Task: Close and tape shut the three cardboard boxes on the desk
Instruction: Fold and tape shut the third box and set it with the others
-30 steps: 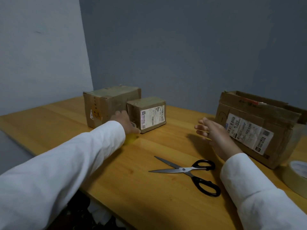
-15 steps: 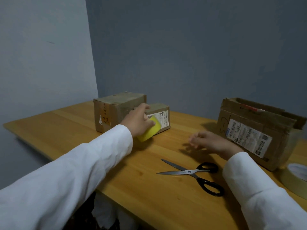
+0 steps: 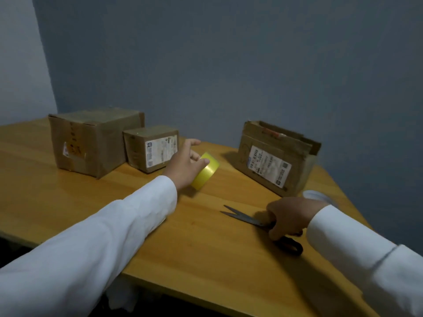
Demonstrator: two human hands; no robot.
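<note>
Left hand point(image 3: 185, 165) grips the yellow tape roll point(image 3: 206, 173), right hand point(image 3: 289, 219) curls round the scissors point(image 3: 249, 219); beyond them, the open-topped box point(image 3: 274, 159) looks unsealed.

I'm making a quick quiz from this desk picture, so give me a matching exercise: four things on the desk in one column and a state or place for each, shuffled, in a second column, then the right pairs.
Things:
1. yellow tape roll
2. scissors
3. box on the right
4. small box

States or places:
A. top flaps standing open
B. held by the left hand
C. closed, right beside the biggest box
D. lying on the desk, handles under the right hand

Pairs: 1-B, 2-D, 3-A, 4-C
</note>
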